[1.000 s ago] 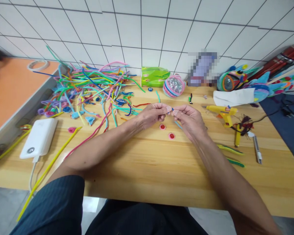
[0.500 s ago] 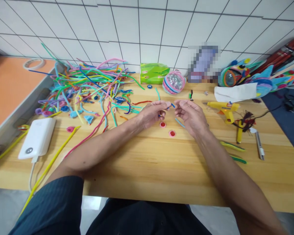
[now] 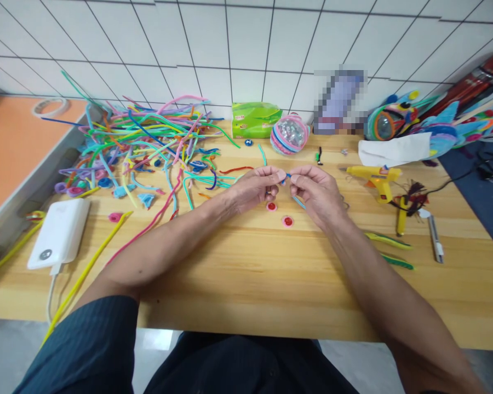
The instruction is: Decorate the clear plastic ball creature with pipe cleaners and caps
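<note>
Where the desk (image 3: pixel 246 290) comes nearest the person, a long yellow pipe cleaner (image 3: pixel 86 273) slants past its edge at the left, beside a white power bank (image 3: pixel 59 232) with a cable (image 3: pixel 50 295) plugged in. On the right, a craft knife (image 3: pixel 436 241) lies near a pair of yellow-and-green handles (image 3: pixel 388 241). Further in, two pink discs (image 3: pixel 287 221) with red centres rest on the desk, just below the hands. Left hand (image 3: pixel 257 190) and right hand (image 3: pixel 316 191) are pinched narrow, fingertips almost meeting, with a small blue piece (image 3: pixel 288 175) held between them above the desk. A light-blue stem (image 3: pixel 298 201) shows beside the right hand; I cannot tell whether they touch. Beyond sit a yellow glue gun (image 3: pixel 378 180), a tangled heap of coloured pipe cleaners (image 3: pixel 148 131), a pink-and-blue-banded ball (image 3: pixel 290 134) and a green packet (image 3: pixel 257 120) near the tiled wall (image 3: pixel 205 44)
</note>
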### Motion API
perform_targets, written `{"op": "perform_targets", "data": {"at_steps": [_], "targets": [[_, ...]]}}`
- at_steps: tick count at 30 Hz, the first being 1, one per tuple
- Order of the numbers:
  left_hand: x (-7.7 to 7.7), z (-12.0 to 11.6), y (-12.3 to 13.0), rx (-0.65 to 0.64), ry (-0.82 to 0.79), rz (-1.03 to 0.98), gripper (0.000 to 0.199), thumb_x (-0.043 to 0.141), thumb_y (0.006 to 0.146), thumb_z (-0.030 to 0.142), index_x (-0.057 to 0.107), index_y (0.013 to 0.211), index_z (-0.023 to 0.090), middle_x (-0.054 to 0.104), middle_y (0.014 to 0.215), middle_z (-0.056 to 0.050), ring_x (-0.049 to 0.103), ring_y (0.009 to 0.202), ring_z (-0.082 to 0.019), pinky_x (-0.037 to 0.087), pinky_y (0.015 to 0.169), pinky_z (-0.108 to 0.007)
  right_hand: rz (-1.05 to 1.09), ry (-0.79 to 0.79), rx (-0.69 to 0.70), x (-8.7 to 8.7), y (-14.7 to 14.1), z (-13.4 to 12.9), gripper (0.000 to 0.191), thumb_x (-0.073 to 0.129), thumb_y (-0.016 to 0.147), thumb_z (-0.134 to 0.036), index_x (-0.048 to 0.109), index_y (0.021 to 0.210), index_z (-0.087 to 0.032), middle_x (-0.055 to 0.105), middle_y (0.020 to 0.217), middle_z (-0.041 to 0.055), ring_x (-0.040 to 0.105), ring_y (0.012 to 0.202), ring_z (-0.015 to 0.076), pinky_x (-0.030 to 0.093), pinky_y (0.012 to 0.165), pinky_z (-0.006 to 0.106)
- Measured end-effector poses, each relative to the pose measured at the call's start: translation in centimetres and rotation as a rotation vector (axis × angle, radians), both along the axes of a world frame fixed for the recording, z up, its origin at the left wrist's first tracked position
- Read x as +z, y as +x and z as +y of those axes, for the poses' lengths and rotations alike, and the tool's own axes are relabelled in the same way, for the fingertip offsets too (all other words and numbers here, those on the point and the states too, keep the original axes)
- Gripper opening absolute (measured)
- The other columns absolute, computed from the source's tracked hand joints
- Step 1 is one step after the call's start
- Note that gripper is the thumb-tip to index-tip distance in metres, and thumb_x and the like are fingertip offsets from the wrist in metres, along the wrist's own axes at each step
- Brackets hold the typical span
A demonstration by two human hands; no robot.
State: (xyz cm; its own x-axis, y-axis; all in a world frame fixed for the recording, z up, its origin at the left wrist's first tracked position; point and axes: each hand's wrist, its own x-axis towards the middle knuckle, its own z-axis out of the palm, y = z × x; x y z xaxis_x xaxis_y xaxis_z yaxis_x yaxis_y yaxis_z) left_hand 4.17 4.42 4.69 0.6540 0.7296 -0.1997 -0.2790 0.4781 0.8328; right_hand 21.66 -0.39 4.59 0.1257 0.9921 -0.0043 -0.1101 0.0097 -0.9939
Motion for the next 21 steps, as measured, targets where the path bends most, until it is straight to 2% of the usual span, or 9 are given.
{"op": "perform_targets", "data": {"at_steps": [4, 6, 12, 21], "targets": [[-0.5, -0.1, 0.1, -0.009, -0.009, -0.031, 0.02, 0.078, 0.098, 0.024, 0.065, 0.085, 0.014, 0.06, 0.064, 0.005, 0.051, 0.047, -0.006, 0.05, 0.048, -0.02, 0.01, 0.025, -0.034, -0.2, -0.5, -0.3, 0.021, 0.085, 0.07, -0.034, 0.073, 0.083, -0.024, 0.068, 0.071, -0.0028, 0.057, 0.061, 0.0112, 0.049, 0.061, 0.028], [-0.6, -0.2, 0.2, 0.007, -0.024, -0.04, 0.02, 0.074, 0.101, 0.021, 0.065, 0.085, 0.013, 0.059, 0.062, 0.005, 0.051, 0.046, -0.005, 0.047, 0.047, -0.017, -0.011, 0.046, -0.052, -0.3, -0.7, -0.4, 0.02, 0.085, 0.072, -0.035, 0.073, 0.083, -0.024, 0.07, 0.073, -0.0023, 0.058, 0.061, 0.0117, 0.051, 0.062, 0.029], [-0.5, -0.6, 0.4, 0.031, -0.025, -0.036, 0.033, 0.087, 0.092, 0.032, 0.063, 0.079, 0.014, 0.057, 0.058, 0.006, 0.05, 0.045, -0.004, 0.043, 0.047, -0.016, -0.067, 0.116, -0.09, -0.8, -1.1, -0.6, 0.019, 0.086, 0.077, -0.04, 0.074, 0.081, -0.025, 0.072, 0.075, -0.0013, 0.062, 0.064, 0.0141, 0.056, 0.067, 0.033], [-1.0, -0.5, 0.8, 0.079, 0.009, -0.026, 0.031, 0.086, 0.093, 0.03, 0.064, 0.077, 0.014, 0.059, 0.058, 0.005, 0.05, 0.044, -0.004, 0.04, 0.045, -0.015, -0.032, 0.105, -0.094, -1.3, -1.3, -0.6, 0.021, 0.089, 0.074, -0.041, 0.076, 0.08, -0.027, 0.072, 0.073, -0.0014, 0.062, 0.063, 0.0148, 0.058, 0.068, 0.035]]}}
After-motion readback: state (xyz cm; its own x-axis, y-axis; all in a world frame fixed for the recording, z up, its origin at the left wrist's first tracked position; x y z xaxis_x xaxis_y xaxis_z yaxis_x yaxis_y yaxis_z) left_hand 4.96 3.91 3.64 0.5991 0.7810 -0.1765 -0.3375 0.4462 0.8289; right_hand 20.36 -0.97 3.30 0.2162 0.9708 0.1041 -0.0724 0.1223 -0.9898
